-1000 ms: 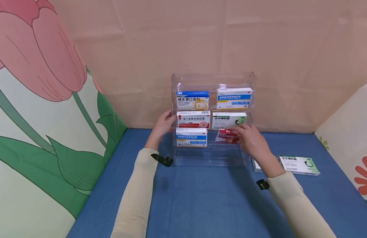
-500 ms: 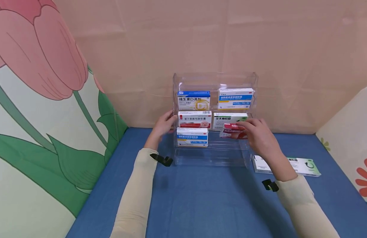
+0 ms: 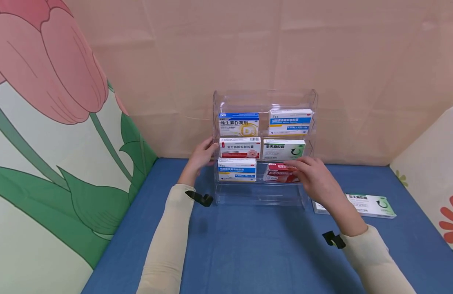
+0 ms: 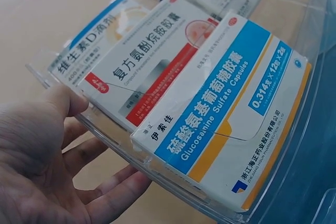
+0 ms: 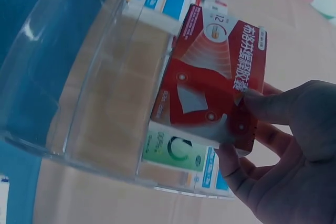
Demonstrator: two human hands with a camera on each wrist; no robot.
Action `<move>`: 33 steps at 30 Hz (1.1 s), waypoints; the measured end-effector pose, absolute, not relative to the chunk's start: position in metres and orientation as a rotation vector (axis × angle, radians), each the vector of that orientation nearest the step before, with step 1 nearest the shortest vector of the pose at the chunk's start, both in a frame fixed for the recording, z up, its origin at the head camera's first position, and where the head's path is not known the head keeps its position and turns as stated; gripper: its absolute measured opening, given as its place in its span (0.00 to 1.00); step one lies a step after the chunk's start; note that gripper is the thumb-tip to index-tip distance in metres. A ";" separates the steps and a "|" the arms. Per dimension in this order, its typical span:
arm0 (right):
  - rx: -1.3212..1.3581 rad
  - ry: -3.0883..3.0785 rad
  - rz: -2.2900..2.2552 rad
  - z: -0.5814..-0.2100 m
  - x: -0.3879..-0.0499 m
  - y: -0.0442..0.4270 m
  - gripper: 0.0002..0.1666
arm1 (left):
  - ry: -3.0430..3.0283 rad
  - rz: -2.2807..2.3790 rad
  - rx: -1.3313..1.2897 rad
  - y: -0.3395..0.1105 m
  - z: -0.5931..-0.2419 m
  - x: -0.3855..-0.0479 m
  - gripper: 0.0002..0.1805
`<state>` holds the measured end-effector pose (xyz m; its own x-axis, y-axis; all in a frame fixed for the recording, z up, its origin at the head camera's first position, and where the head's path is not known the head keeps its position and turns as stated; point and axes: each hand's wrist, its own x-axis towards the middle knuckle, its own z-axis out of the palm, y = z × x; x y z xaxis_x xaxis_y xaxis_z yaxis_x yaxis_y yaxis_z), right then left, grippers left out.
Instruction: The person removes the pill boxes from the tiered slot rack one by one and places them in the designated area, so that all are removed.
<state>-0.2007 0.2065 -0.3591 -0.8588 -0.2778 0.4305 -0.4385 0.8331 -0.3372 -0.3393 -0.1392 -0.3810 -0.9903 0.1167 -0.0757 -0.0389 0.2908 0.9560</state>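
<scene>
A clear acrylic display rack (image 3: 261,199) stands on the blue tabletop, with medicine boxes on its tiers. My left hand (image 3: 203,154) holds the rack's left side; in the left wrist view its thumb lies at the edge and the fingers reach behind the side panel. Between the thumb and fingers of my right hand (image 3: 317,179) is a red medicine box (image 5: 210,80), pinched at its right end. That box is at the third tier, right of a blue-and-white glucosamine box (image 3: 237,170). Its right end is partly hidden by my fingers in the head view.
Higher tiers carry a vitamin D box (image 3: 239,124), another blue-and-white box (image 3: 290,121), a red-and-white box (image 3: 239,148) and a green-and-white box (image 3: 284,149). White-and-green boxes (image 3: 371,205) lie right of the rack, partly behind my right wrist. A pink cloth backdrop (image 3: 358,81) hangs behind.
My right hand lifted the red box up and rightward off the third tier, then lowered it again slightly left of where it was. My left hand keeps its place on the rack.
</scene>
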 end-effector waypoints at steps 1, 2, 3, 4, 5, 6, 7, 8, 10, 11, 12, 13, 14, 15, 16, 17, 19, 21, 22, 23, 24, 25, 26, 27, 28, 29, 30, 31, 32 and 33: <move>0.551 -2.652 0.620 -0.360 -0.199 0.205 0.29 | 2.413 1.797 0.070 -0.139 -0.381 -0.339 0.32; 0.561 -2.655 0.627 -0.361 -0.198 0.204 0.29 | 2.411 1.796 0.067 -0.139 -0.381 -0.339 0.32; 0.571 -2.657 0.633 -0.362 -0.198 0.202 0.29 | 2.411 1.794 0.066 -0.139 -0.381 -0.339 0.32; 0.582 -2.656 0.639 -0.363 -0.197 0.201 0.29 | 2.410 1.795 0.066 -0.139 -0.381 -0.339 0.32; 0.592 -2.657 0.646 -0.364 -0.197 0.199 0.29 | 2.404 1.801 0.070 -0.139 -0.381 -0.339 0.32; 0.601 -2.659 0.653 -0.366 -0.196 0.198 0.28 | 2.399 1.807 0.075 -0.139 -0.381 -0.339 0.32; 0.608 -2.662 0.662 -0.368 -0.196 0.196 0.28 | 2.393 1.813 0.081 -0.139 -0.381 -0.339 0.32; 0.614 -2.667 0.673 -0.369 -0.195 0.195 0.28 | 2.389 1.817 0.086 -0.139 -0.381 -0.339 0.32; 0.628 -2.673 0.697 -0.373 -0.195 0.191 0.28 | 2.379 1.829 0.095 -0.139 -0.381 -0.340 0.32; 0.637 -2.678 0.703 -0.375 -0.194 0.189 0.28 | 2.376 1.832 0.097 -0.139 -0.381 -0.340 0.32; 0.646 -2.681 0.709 -0.377 -0.194 0.187 0.28 | 2.374 1.835 0.096 -0.140 -0.380 -0.340 0.32; 0.655 -2.683 0.718 -0.379 -0.194 0.185 0.28 | 2.373 1.837 0.094 -0.139 -0.380 -0.340 0.32; 0.663 -2.686 0.726 -0.380 -0.194 0.183 0.28 | 2.372 1.839 0.092 -0.139 -0.380 -0.340 0.32; 0.673 -2.688 0.732 -0.382 -0.193 0.181 0.27 | 2.370 1.841 0.092 -0.139 -0.380 -0.340 0.32; 0.680 -2.693 0.742 -0.383 -0.193 0.178 0.27 | 2.369 1.844 0.093 -0.139 -0.380 -0.340 0.32; 0.685 -2.698 0.754 -0.384 -0.192 0.176 0.28 | 2.369 1.845 0.093 -0.139 -0.380 -0.340 0.32; 0.691 -2.710 0.781 -0.386 -0.191 0.172 0.27 | 2.370 1.845 0.094 -0.139 -0.380 -0.340 0.32; 0.704 -2.719 0.790 -0.388 -0.190 0.168 0.27 | 2.374 1.841 0.096 -0.140 -0.381 -0.339 0.32; 0.713 -2.725 0.794 -0.388 -0.190 0.166 0.27 | 2.377 1.838 0.098 -0.140 -0.381 -0.339 0.32; 0.724 -2.730 0.795 -0.390 -0.189 0.164 0.26 | 2.378 1.837 0.098 -0.140 -0.381 -0.339 0.32; 0.735 -2.732 0.797 -0.391 -0.189 0.162 0.26 | 2.380 1.836 0.098 -0.140 -0.382 -0.339 0.31; 0.745 -2.734 0.799 -0.393 -0.189 0.160 0.26 | 2.381 1.835 0.098 -0.140 -0.382 -0.339 0.31; 0.753 -2.738 0.810 -0.394 -0.189 0.158 0.26 | 2.379 1.836 0.099 -0.141 -0.382 -0.339 0.32; 0.762 -2.742 0.817 -0.396 -0.189 0.156 0.27 | 2.379 1.835 0.099 -0.141 -0.382 -0.339 0.32; 0.767 -2.748 0.829 -0.397 -0.188 0.154 0.27 | 2.378 1.837 0.097 -0.141 -0.383 -0.340 0.32; 0.772 -2.751 0.843 -0.399 -0.189 0.152 0.27 | 2.377 1.837 0.096 -0.141 -0.382 -0.339 0.32; 0.777 -2.752 0.859 -0.401 -0.189 0.150 0.27 | 2.376 1.837 0.095 -0.141 -0.382 -0.339 0.32; 0.785 -2.757 0.872 -0.402 -0.189 0.148 0.27 | 2.376 1.836 0.095 -0.141 -0.382 -0.340 0.32; 0.794 -2.761 0.886 -0.403 -0.189 0.147 0.27 | 2.378 1.834 0.095 -0.140 -0.382 -0.340 0.32; 0.803 -2.765 0.899 -0.404 -0.189 0.145 0.27 | 2.382 1.830 0.096 -0.140 -0.382 -0.340 0.32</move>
<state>-0.1888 0.1451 -0.4043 -0.8508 -0.4490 0.2728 -0.5236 0.6818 -0.5109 -0.3396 -0.1403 -0.3822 -0.9887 0.1331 -0.0692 -0.0325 0.2601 0.9650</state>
